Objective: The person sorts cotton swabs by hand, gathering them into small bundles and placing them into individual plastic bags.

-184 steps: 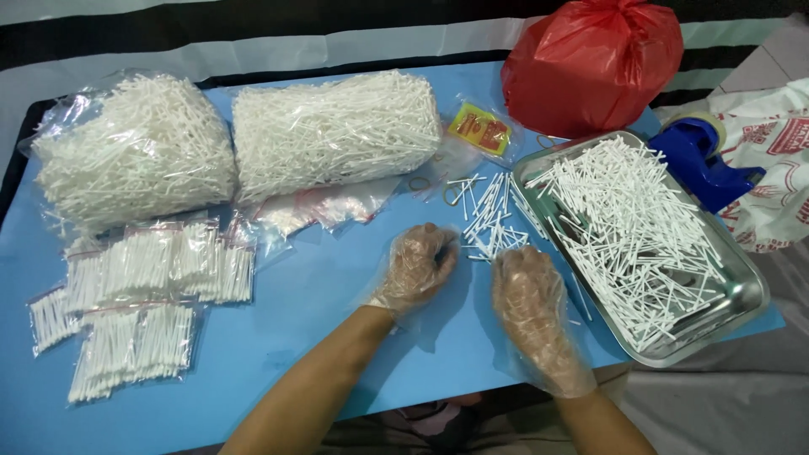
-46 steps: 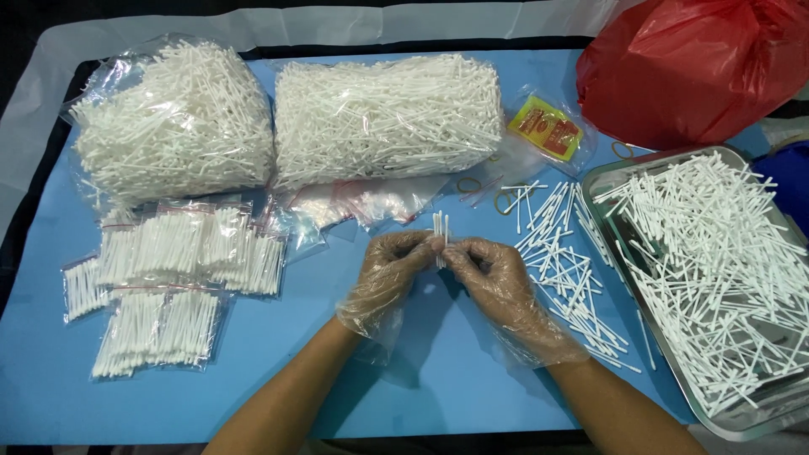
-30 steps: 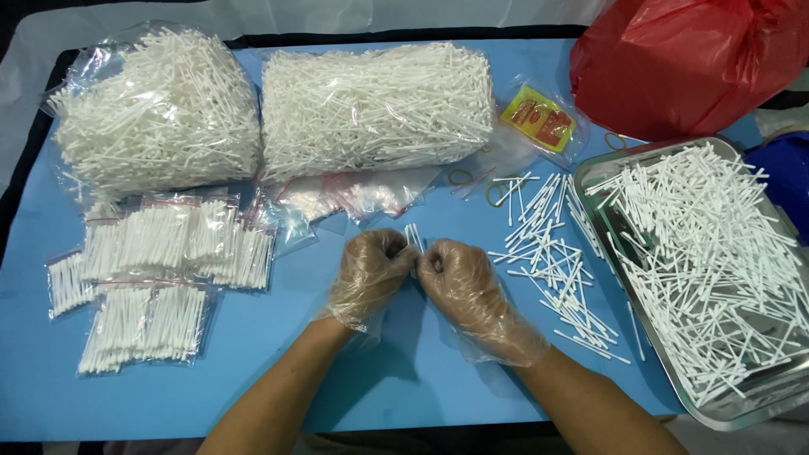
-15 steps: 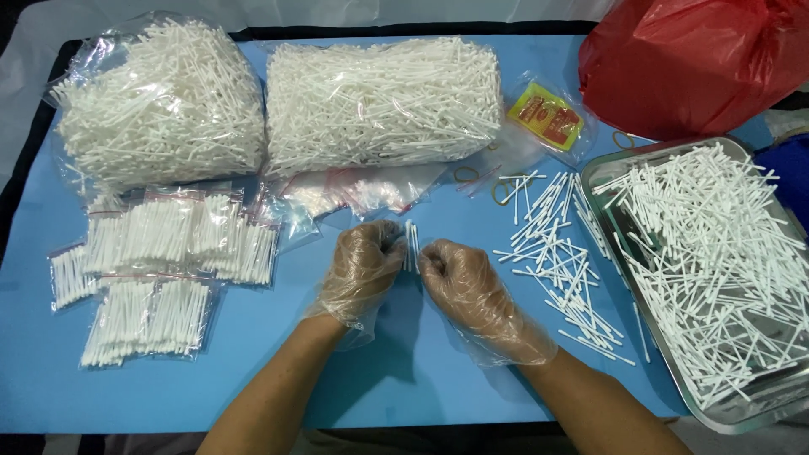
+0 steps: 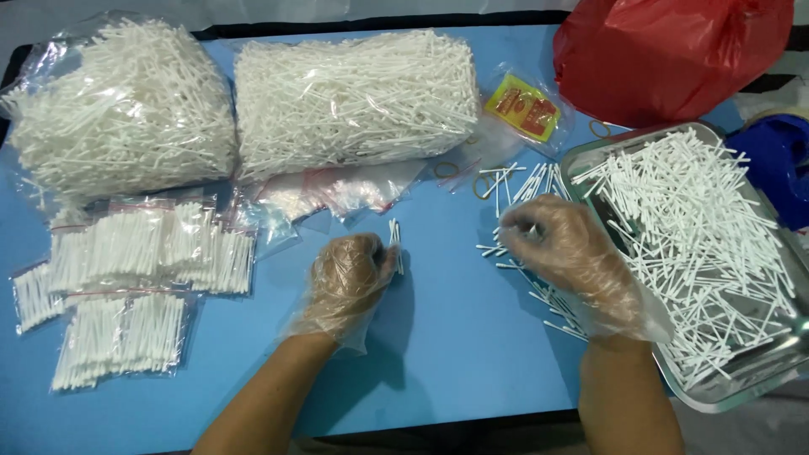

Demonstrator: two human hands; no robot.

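My left fingers (image 5: 371, 257) are clamped on a small bundle of cotton swabs (image 5: 395, 244), upright, long axis pointing far. My right hand (image 5: 566, 253), fingers curled together, hovers over loose swabs (image 5: 514, 190) on the blue bench (image 5: 455, 337), just left of the steel tray (image 5: 742, 383).

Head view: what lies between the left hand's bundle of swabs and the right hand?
Only bare blue table separates the left hand with its small bundle of cotton swabs from the right hand, over the loose swabs.
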